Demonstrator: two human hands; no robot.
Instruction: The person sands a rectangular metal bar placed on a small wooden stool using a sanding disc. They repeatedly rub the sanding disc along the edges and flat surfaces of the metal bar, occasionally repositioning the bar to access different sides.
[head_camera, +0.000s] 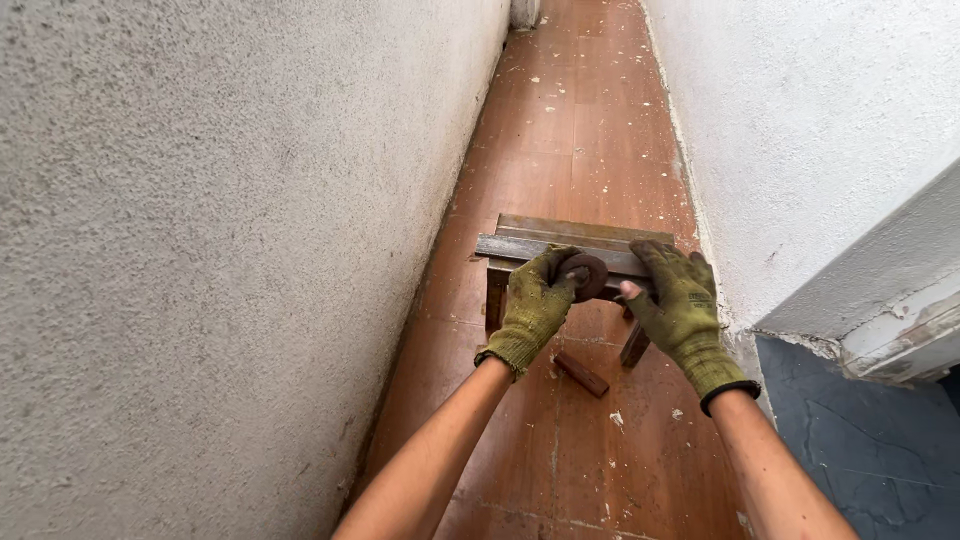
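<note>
Both my hands wear olive-green knit gloves. My left hand grips a dark round disc-shaped object at the near edge of a small weathered wooden stool. My right hand rests on the stool's right side, fingers over the top plank; a bare fingertip pokes through the glove near the disc. The stool stands on brown floor tiles in a narrow passage.
Rough white plastered walls close in left and right. A short wooden piece lies on the dusty tiled floor under the stool, with white debris chips. A dark blue-grey surface lies at lower right below a chipped ledge.
</note>
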